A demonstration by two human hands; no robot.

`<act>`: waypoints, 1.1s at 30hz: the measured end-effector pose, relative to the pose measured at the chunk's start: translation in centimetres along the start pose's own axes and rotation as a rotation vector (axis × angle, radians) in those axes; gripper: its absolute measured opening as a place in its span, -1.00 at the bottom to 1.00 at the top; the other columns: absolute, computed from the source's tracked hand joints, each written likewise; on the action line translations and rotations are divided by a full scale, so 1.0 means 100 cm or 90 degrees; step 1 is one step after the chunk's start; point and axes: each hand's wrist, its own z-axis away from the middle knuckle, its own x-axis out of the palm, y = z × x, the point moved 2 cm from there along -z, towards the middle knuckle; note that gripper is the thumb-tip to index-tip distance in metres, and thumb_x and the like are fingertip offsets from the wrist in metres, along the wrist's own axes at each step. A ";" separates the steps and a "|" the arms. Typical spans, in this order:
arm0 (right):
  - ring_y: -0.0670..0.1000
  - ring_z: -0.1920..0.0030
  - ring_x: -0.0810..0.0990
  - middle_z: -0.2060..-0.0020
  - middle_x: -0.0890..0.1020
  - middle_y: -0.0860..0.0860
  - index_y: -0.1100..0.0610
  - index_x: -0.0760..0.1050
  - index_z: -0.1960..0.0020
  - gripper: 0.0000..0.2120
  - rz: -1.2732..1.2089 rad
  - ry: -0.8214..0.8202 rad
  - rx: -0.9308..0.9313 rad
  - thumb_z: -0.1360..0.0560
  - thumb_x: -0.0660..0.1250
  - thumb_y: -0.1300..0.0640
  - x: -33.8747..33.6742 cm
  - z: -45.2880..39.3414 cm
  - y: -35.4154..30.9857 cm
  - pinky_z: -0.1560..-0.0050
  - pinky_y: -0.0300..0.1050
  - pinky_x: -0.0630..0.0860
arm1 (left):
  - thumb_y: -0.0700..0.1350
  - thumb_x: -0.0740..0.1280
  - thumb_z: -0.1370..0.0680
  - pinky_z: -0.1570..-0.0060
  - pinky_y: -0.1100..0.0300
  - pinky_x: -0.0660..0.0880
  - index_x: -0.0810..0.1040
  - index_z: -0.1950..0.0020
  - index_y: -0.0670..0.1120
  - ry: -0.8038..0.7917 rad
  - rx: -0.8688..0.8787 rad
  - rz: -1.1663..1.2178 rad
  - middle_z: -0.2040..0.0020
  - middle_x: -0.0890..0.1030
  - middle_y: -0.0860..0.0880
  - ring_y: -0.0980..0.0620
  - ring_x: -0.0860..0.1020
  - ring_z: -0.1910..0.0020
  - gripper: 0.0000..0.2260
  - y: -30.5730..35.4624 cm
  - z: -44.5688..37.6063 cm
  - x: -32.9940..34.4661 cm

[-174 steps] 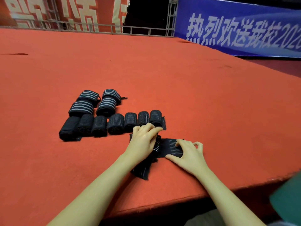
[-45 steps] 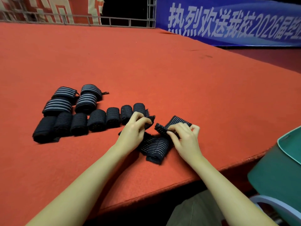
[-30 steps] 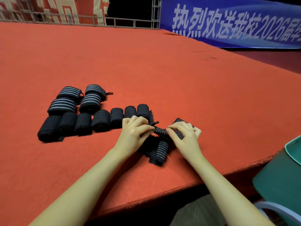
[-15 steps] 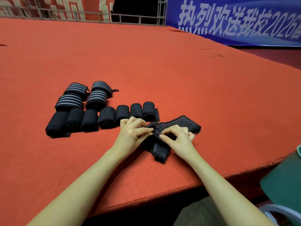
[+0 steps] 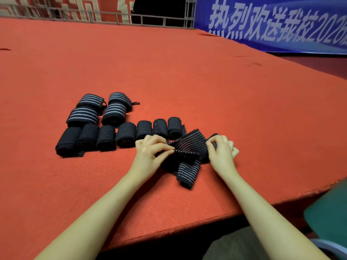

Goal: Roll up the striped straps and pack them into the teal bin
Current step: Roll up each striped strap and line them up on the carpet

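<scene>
A loose black strap with thin grey stripes (image 5: 191, 142) lies stretched between my hands on the red carpeted surface (image 5: 187, 81). My left hand (image 5: 150, 152) pinches its near rolled edge, and my right hand (image 5: 221, 149) grips its right end. Another unrolled strap (image 5: 187, 173) lies under them, toward me. Several rolled straps (image 5: 105, 124) sit in two rows to the left. A corner of the teal bin (image 5: 330, 212) shows at the lower right, below the surface edge.
The red surface's front edge (image 5: 206, 220) runs diagonally just below my forearms. A blue banner (image 5: 272, 25) with white characters and a metal railing (image 5: 150, 19) stand at the far side. A pale chair rim (image 5: 328, 244) shows under the bin.
My hands have moved apart, the right one sliding to the strap's right end, and the strap now spreads wider between them. The camera view has shifted a little.
</scene>
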 end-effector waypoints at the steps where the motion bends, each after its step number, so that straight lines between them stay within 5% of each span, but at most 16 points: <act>1: 0.07 -0.14 0.36 -0.04 0.48 -0.05 0.04 0.51 0.03 -0.94 0.006 0.010 0.007 -0.57 0.26 0.12 -0.001 -0.001 0.001 -0.15 -0.07 0.09 | 0.09 0.32 -0.46 -0.05 0.25 0.14 0.68 0.12 0.07 0.010 -0.010 0.006 0.11 0.51 0.20 0.27 0.39 0.05 -0.82 0.001 -0.001 -0.002; 7: -0.18 -0.08 0.39 0.01 0.52 -0.30 -0.16 0.49 -0.05 -0.77 -0.176 0.039 -0.184 -0.49 0.14 -0.17 -0.010 0.016 -0.031 -0.16 -0.16 0.12 | 0.09 0.31 -0.45 -0.10 0.18 0.17 0.69 0.11 0.04 0.063 -0.042 0.025 0.11 0.48 0.26 0.25 0.42 0.03 -0.79 0.007 -0.011 -0.009; 11: -0.32 -0.07 0.36 0.06 0.52 -0.39 -0.16 0.54 -0.03 -0.78 -0.142 -0.005 -0.300 -0.44 0.24 -0.18 -0.009 0.015 -0.050 -0.18 -0.22 0.04 | 0.06 0.31 -0.46 -0.02 0.04 0.23 0.69 0.10 -0.01 0.083 -0.019 0.007 0.10 0.54 0.15 0.15 0.47 0.04 -0.78 0.011 -0.023 -0.016; 15: -0.27 0.03 0.42 0.17 0.57 -0.33 -0.05 0.60 0.10 -0.88 -0.151 0.021 -0.317 -0.49 0.30 -0.01 -0.015 0.011 -0.057 -0.13 -0.23 0.03 | 0.05 0.27 -0.50 0.01 0.10 0.24 0.68 -0.02 0.02 0.025 -0.007 -0.014 0.08 0.52 0.14 0.14 0.46 0.04 -0.76 0.014 -0.032 -0.025; 21: -0.19 0.05 0.44 0.23 0.51 -0.36 -0.05 0.59 0.09 -0.83 -0.143 0.042 -0.408 -0.50 0.24 -0.04 -0.030 0.013 -0.074 -0.11 -0.14 0.04 | -0.10 0.32 -0.48 0.05 -0.04 0.40 0.64 -0.14 -0.03 -0.007 -0.021 -0.066 0.13 0.54 0.14 0.07 0.51 0.11 -0.74 0.009 -0.047 -0.051; 26: -0.20 0.07 0.46 0.23 0.57 -0.24 -0.01 0.59 0.11 -0.85 -0.187 0.059 -0.458 -0.50 0.25 0.02 -0.055 0.006 -0.093 -0.09 -0.15 0.09 | -0.26 0.44 -0.45 0.08 0.22 0.43 0.68 0.02 -0.14 0.027 -0.025 -0.083 0.15 0.62 -0.03 0.02 0.56 0.15 -0.87 0.018 -0.073 -0.069; 33: -0.26 0.06 0.47 0.16 0.55 -0.41 -0.01 0.63 0.11 -0.82 -0.242 0.001 -0.511 -0.46 0.28 -0.03 -0.071 0.007 -0.125 -0.10 -0.16 0.10 | -0.23 0.49 -0.42 0.20 0.41 0.36 0.68 0.12 -0.14 0.082 -0.027 -0.068 0.24 0.54 0.02 0.07 0.49 0.25 -0.93 0.038 -0.097 -0.091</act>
